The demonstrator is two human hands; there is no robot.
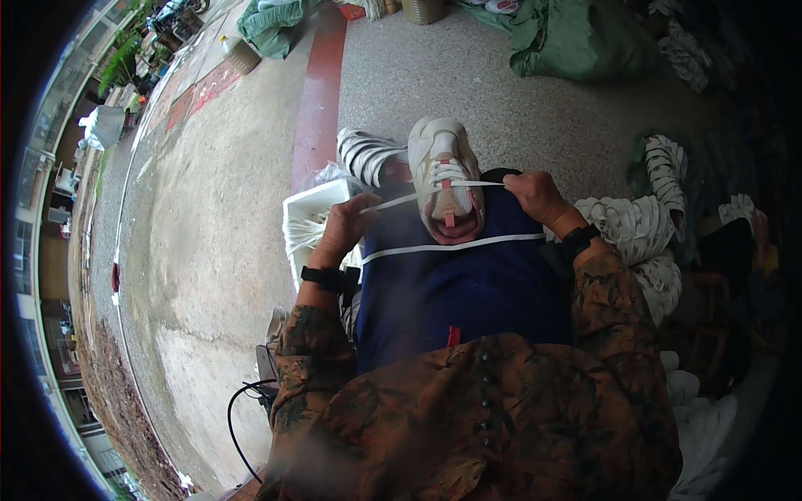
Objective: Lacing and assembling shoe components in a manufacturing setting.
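On the dark blue cloth over my lap rests a cream and beige sneaker with pink trim, its toe pointing away and its opening toward me. White shoelace runs through its upper eyelets and is stretched out to both sides. My left hand is closed on the lace to the left of the shoe. On the other side, my right hand pinches the other part of the lace. A white strand also hangs across my lap below the shoe, between the two sides.
Left of my lap stands a white box holding white laces. Nested striped shoe uppers lie behind it. More white stacks crowd the right side. Green sacks and a yellowish jug sit farther off.
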